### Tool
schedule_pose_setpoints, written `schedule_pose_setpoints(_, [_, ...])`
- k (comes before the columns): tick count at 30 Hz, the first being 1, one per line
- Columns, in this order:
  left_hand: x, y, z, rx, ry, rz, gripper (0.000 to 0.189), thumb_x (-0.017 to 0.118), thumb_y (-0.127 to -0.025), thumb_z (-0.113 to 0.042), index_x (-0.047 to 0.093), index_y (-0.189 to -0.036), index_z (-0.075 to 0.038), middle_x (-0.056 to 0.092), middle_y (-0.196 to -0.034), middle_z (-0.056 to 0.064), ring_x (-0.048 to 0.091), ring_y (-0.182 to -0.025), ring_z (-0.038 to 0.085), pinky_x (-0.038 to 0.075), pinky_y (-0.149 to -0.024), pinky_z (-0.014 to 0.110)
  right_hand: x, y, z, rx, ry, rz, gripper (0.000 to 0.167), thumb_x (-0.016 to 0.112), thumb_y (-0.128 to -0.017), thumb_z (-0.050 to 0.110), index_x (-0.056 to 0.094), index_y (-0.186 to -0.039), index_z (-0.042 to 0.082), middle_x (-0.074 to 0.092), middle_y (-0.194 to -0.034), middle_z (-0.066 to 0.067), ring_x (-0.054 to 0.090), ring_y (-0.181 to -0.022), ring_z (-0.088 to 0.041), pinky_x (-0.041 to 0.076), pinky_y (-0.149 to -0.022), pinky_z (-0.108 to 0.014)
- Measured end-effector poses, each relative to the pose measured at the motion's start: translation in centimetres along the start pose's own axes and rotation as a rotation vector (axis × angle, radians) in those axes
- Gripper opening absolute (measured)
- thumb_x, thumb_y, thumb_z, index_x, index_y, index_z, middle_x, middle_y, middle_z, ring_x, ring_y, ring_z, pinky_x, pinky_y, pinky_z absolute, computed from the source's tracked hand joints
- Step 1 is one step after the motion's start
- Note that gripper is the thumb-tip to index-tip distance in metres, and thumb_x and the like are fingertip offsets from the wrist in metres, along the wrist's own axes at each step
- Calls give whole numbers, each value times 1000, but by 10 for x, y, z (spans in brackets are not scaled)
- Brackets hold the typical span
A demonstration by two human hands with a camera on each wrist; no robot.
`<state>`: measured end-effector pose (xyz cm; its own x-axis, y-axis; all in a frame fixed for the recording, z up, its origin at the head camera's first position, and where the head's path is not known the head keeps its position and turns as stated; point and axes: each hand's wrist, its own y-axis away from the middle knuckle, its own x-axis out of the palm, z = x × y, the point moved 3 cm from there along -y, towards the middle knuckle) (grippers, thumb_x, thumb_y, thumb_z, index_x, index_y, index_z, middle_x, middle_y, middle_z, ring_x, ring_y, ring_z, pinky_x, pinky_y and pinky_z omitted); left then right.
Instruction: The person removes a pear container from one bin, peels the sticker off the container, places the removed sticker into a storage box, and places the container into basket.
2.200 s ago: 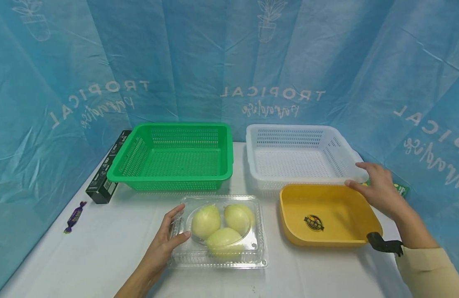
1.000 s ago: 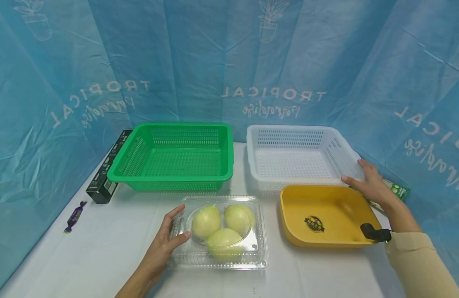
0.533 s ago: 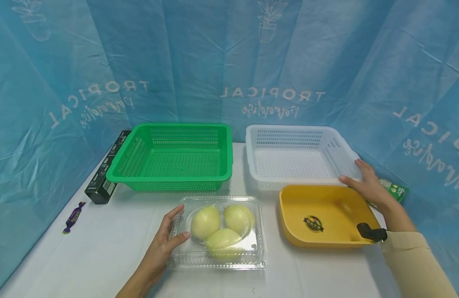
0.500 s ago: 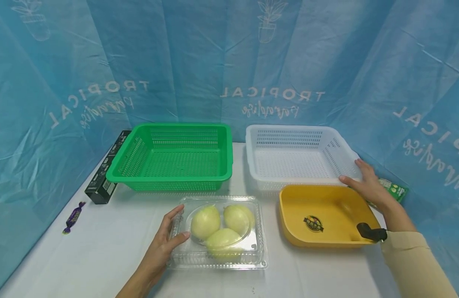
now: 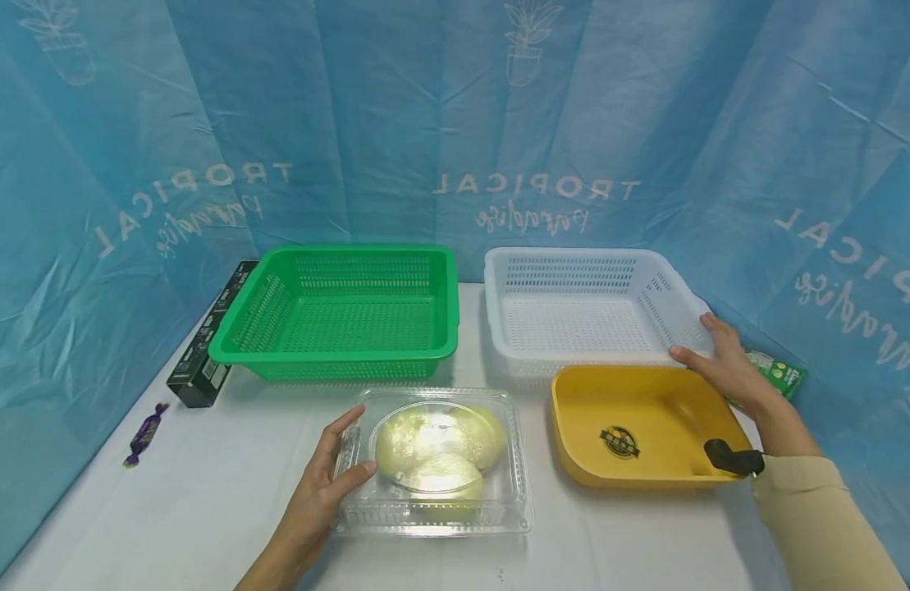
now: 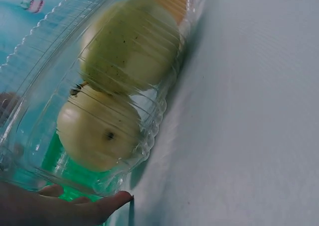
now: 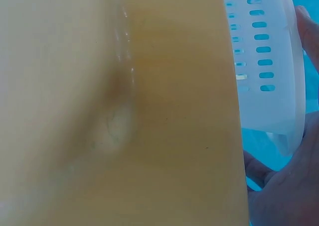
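clear box [image 5: 384,514] | long axis sideways | hands [image 5: 322,483] [image 5: 731,373] curled: left grips it, right white basket [image 5: 573,322]

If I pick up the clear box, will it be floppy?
The clear box probably flexes a bit, since its plastic looks thin. Its pale round fruits might roll when tilted, as there's space around them.

The clear box [image 5: 381,515] is glossy plastic, the tablecloth [image 5: 587,542] seemingly matt
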<state>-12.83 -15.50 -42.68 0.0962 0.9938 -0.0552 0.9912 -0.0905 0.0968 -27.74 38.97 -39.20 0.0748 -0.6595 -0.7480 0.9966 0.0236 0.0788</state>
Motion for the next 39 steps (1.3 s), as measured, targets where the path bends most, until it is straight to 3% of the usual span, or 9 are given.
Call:
schedule_pose_setpoints(6, [5,1,-6,66,-2,-10,65,59,-89,-14,30,-144,-32,3,-160,2,-14,-146,39,-3,-100,79,0,0,0,0,2,-1,99,54,-90,51,-16,-150,13,-23,-154,-24,3,-135,-59,14,-101,-77])
schedule_pose_setpoints(11, [9,3,-11,50,20,-31,65,58,-88,-11,33,-143,-32,4,-160,-1,-13,-146,37,1,-101,79,0,0,0,9,4,-4,100,55,-90,51,-16,-150,13,-23,-154,-24,4,-134,-59,14,-100,-77])
schedule_pose_setpoints(19, [13,6,-21,3,132,-37,67,59,-84,-6,35,-143,-28,0,-160,-5,-16,-147,31,-1,-106,74,0,0,-1,10,-4,4,102,54,-89,54,-16,-150,14,-23,-153,-24,4,-134,-59,13,-101,-77])
schedule_pose_setpoints(28, [16,12,-34,16,169,-14,69,60,-82,-2,37,-142,-25,1,-161,-4,-14,-148,28,-4,-102,78,0,0,0,-3,2,-7,101,56,-89,53,-14,-150,13,-22,-154,-23,3,-135,-58,12,-101,-77])
schedule_pose_setpoints(34, [12,13,-49,37,183,-20,68,59,-83,0,36,-143,-24,3,-160,-4,-12,-148,25,-5,-102,77,0,0,0,1,5,-2,101,55,-89,52,-15,-150,13,-22,-154,-23,2,-135,-58,12,-101,-77])
schedule_pose_setpoints(36, [11,13,-58,48,193,-16,68,58,-84,1,36,-144,-24,3,-160,-3,-11,-147,26,-4,-103,77,-1,0,0,3,8,-1,101,55,-89,53,-15,-150,13,-22,-154,-23,2,-135,-58,11,-101,-77])
schedule_pose_setpoints(39, [10,10,-71,54,188,-7,70,56,-85,0,33,-145,-27,1,-160,-3,-3,-147,30,21,-112,62,-1,0,0,6,13,-1,102,55,-89,53,-15,-150,13,-22,-154,-24,2,-135,-59,11,-101,-77])
